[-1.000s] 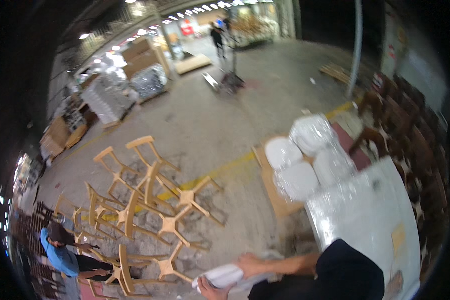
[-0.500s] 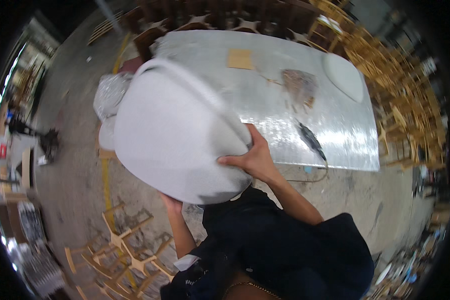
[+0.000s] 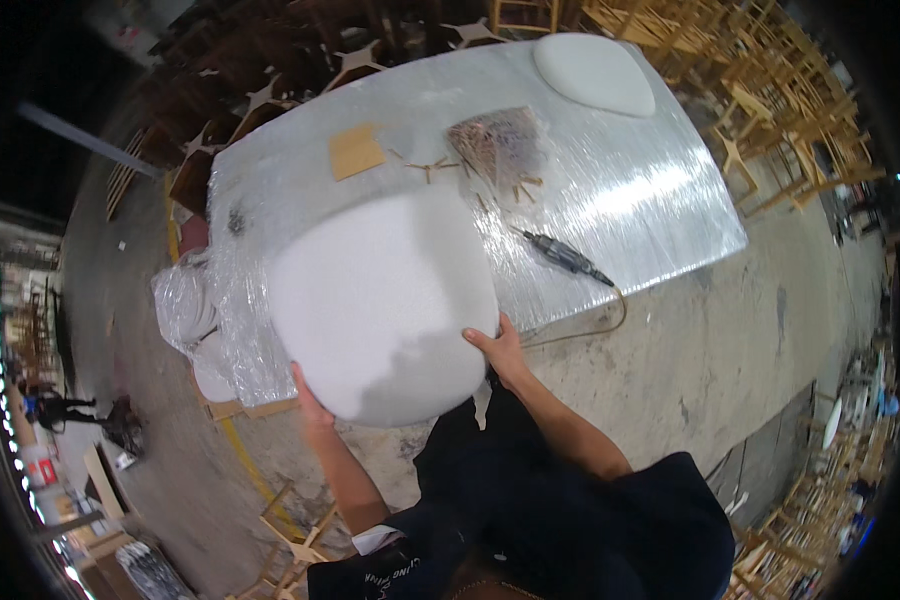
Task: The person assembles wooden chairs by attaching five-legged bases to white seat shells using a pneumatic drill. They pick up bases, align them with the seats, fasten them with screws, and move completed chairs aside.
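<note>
A white, rounded chair seat pad (image 3: 380,300) lies face up at the near edge of the plastic-wrapped table (image 3: 660,230), partly sticking out toward me. My left hand (image 3: 312,400) grips its near left edge, with fingers partly hidden beneath. At its near right edge my right hand (image 3: 498,347) holds on, thumb on top and the other fingers along the side. Whether the pad rests fully on the table cannot be made out. To its right lies a slim dark power screwdriver (image 3: 567,257) with a thin cord.
A second white seat pad (image 3: 595,73) lies at the far right of the table. Nearer are a clear bag of screws (image 3: 495,145), loose hardware (image 3: 430,167) and a tan cardboard piece (image 3: 357,152). Wrapped pads (image 3: 185,300) stand left; wooden chair frames (image 3: 305,545) are on the floor.
The seat pad has come down from a raised, tilted position to nearly flat over the table, still in both hands. My view has turned, shifting the table leftward.
</note>
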`<state>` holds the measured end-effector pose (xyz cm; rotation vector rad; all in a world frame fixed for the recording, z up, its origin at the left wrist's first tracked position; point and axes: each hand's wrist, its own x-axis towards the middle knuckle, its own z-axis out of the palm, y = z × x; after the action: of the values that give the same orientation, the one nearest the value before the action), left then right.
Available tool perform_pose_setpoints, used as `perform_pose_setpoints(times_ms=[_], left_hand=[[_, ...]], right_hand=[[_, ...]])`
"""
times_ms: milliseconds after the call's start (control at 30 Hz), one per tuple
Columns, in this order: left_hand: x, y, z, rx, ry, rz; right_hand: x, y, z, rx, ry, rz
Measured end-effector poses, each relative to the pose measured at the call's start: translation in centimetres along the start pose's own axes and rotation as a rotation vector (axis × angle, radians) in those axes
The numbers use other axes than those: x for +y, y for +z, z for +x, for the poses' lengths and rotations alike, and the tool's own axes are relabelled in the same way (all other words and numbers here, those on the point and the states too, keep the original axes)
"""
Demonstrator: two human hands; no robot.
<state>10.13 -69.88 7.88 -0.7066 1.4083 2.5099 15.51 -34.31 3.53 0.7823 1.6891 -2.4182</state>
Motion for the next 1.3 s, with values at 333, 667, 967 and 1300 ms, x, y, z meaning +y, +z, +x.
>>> perform_pose_setpoints(times_ms=[333, 667, 967, 1300], left_hand=[[-3.2, -0.9, 5.7, 0.386, -0.002, 0.513], [-2.7, 6.7, 6.8, 0.587, 0.079, 0.681], [-16.9, 22.8, 2.7, 0.239, -0.045, 0.247], [-41.8, 46.5, 2.1, -0.948, 1.186, 1.724]], right_hand=[[6.8, 0.7, 4.7, 0.203, -0.267, -0.719], [2.7, -2.5, 7.3, 0.158, 0.254, -0.607], [-10.8, -23.9, -0.3, 0.009, 0.098, 0.117], [-31.2, -37.3, -2.1, 0.391, -0.572, -0.8]])
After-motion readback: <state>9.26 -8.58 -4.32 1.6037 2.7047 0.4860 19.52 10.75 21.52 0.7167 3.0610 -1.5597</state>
